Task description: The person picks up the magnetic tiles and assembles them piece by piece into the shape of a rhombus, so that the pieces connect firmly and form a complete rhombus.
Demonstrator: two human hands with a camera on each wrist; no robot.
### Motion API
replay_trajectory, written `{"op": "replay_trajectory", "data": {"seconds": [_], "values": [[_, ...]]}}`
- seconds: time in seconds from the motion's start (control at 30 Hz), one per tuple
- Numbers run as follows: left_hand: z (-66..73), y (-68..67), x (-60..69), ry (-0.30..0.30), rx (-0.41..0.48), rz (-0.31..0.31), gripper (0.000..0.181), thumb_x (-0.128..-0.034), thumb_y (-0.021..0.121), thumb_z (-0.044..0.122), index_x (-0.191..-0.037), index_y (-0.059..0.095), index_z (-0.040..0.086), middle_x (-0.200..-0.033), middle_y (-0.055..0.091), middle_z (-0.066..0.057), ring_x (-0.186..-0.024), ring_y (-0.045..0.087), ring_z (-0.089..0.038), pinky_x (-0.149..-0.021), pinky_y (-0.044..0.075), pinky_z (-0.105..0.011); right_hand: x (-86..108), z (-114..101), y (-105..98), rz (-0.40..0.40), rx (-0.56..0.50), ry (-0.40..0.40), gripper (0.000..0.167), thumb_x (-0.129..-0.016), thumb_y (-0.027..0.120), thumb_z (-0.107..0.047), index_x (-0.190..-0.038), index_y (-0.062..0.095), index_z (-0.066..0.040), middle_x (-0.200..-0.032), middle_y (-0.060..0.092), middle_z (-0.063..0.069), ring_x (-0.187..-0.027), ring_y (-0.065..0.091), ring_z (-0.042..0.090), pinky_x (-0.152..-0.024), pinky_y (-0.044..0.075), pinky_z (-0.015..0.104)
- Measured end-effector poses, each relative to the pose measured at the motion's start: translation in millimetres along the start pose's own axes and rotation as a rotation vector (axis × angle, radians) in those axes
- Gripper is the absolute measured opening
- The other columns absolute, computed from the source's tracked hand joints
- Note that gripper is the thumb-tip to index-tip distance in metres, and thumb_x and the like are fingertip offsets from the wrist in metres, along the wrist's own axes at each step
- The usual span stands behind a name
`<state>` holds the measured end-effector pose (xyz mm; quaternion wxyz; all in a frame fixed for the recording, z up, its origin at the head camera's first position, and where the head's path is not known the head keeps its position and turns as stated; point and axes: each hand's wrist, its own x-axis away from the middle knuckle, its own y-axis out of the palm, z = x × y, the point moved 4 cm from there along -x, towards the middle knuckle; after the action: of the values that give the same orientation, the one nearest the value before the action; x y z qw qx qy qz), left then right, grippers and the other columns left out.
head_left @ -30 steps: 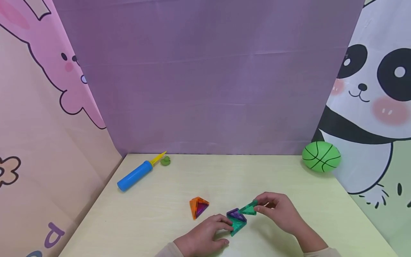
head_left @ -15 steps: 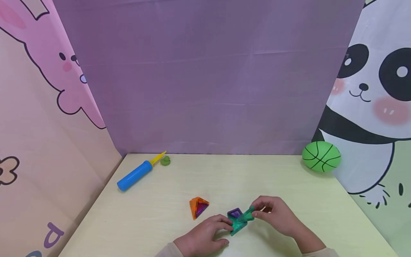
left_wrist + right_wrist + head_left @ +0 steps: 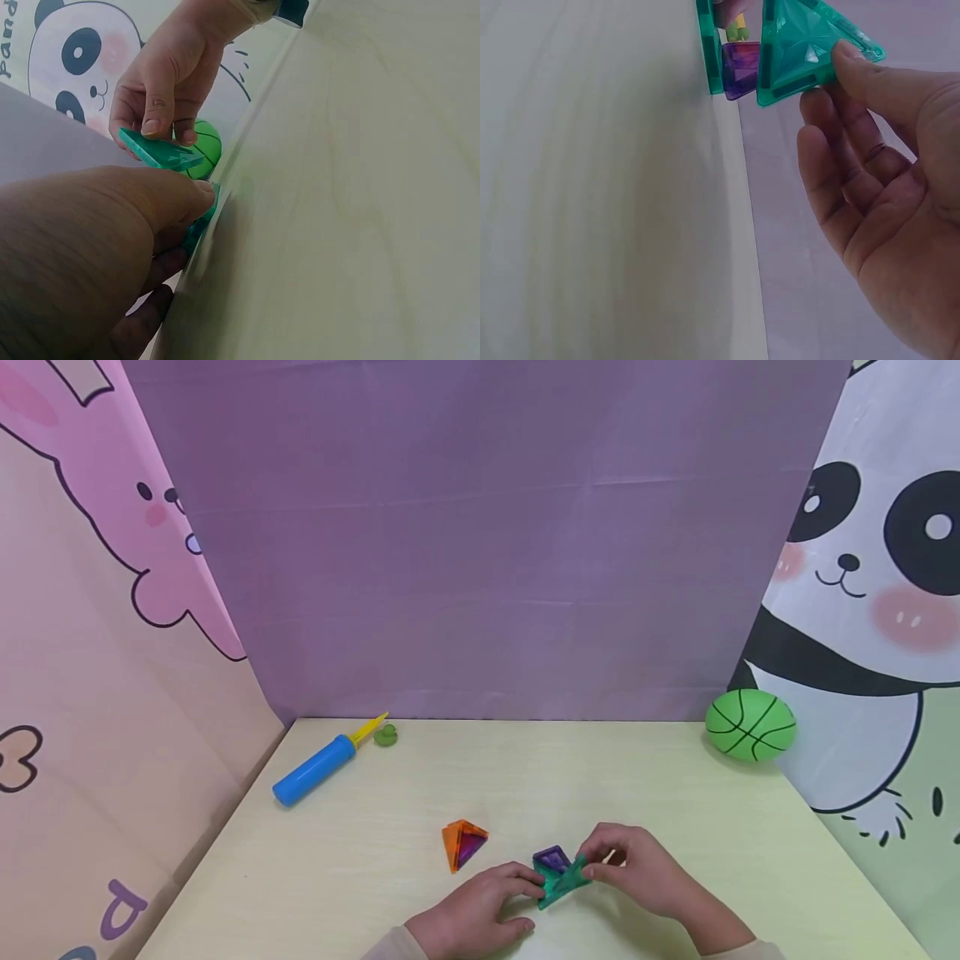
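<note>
My right hand (image 3: 637,868) pinches a translucent green triangular magnetic tile (image 3: 810,45) between thumb and fingertips, holding it tilted up. Its lower part lies over or against a second green tile (image 3: 550,893) on the table; contact is unclear in the head view. Fingers of my left hand (image 3: 491,906) press on that lower tile near its left side, the thumb apart from it. A purple tile (image 3: 552,858) adjoins the far side of the lower green tile. In the left wrist view the lower tile (image 3: 199,225) is mostly hidden behind the left hand.
An orange and magenta tile pyramid (image 3: 463,845) stands left of the hands. A blue pump (image 3: 315,770) with a yellow nozzle and a small green toy (image 3: 386,735) lie at the back left. A green ball (image 3: 751,725) sits at the back right of the table (image 3: 360,860).
The right hand has moved left and slightly toward the near edge, bringing its green tile over the lower green one and tilting it up. The left hand has stayed in place.
</note>
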<state>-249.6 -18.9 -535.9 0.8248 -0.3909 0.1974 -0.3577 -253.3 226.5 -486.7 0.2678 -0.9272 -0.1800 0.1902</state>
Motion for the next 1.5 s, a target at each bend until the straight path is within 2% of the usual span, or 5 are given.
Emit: {"op": "replay_trajectory", "data": {"seconds": [0.73,1.03,1.27,1.5], "values": [[1.4,0.5,2.1,0.041,-0.036,0.010,0.040,-0.1007,0.072,0.036,-0.138,0.068,0.024,-0.146,0.053,0.018,-0.135,0.050,-0.004,-0.111,0.046,-0.031,0.1,9,10,-0.056,0.035,0.040,0.011,-0.089,0.084,-0.017,-0.096,0.079,-0.023,-0.095,0.070,-0.006,-0.085,0.067,0.014,-0.070,0.055,0.029],[1.5,1.2,1.5,0.052,-0.053,0.008,0.040,-0.1006,0.072,0.036,-0.138,0.069,0.023,-0.146,0.053,0.017,-0.134,0.050,-0.004,-0.111,0.046,-0.032,-0.2,8,13,-0.008,0.035,0.044,0.014,-0.086,0.087,-0.017,-0.095,0.079,-0.025,-0.104,0.064,-0.001,-0.088,0.065,0.018,-0.070,0.056,0.030],[-1.8,2.4,-0.7,0.028,-0.015,-0.019,0.040,-0.1007,0.072,0.037,-0.139,0.068,0.025,-0.148,0.051,0.019,-0.135,0.049,-0.004,-0.110,0.047,-0.032,-1.0,10,14,-0.007,0.052,0.042,0.014,-0.087,0.087,-0.019,-0.095,0.079,-0.026,-0.101,0.069,-0.007,-0.086,0.065,0.012,-0.068,0.055,0.029],[0.1,2.4,-0.3,0.062,-0.024,-0.020,0.041,-0.1007,0.072,0.036,-0.140,0.068,0.023,-0.148,0.052,0.017,-0.135,0.049,-0.004,-0.110,0.046,-0.031,-1.4,10,15,0.004,0.074,0.038,0.015,-0.087,0.087,-0.018,-0.094,0.077,-0.026,-0.100,0.069,-0.008,-0.085,0.064,0.012,-0.067,0.055,0.029]]}}
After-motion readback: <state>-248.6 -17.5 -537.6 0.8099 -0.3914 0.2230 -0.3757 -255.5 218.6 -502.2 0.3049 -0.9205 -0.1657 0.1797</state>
